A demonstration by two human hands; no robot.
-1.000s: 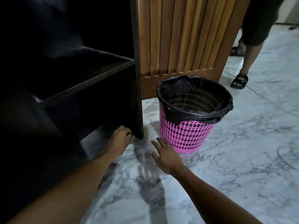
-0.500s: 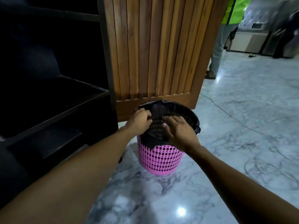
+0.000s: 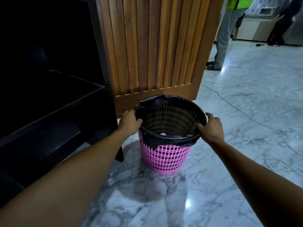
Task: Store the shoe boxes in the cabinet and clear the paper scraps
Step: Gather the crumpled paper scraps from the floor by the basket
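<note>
A pink mesh waste bin (image 3: 164,158) with a black liner stands on the marble floor in front of me. My left hand (image 3: 129,122) grips the bin's rim on its left side. On the right side, my right hand (image 3: 211,127) grips the rim and liner. A white paper scrap (image 3: 163,133) shows at the bottom inside the bin. The dark cabinet (image 3: 54,99) stands open to the left, its shelves in shadow. No shoe boxes are visible.
A slatted wooden cabinet door (image 3: 155,46) hangs open behind the bin. A person (image 3: 227,33) in a bright vest stands at the back right, another farther off. A thin cable (image 3: 255,120) runs across the floor on the right.
My hands rose from the floor by the cabinet leg to the bin's mouth, then spread apart to grip opposite sides of its rim. The view lifted.
</note>
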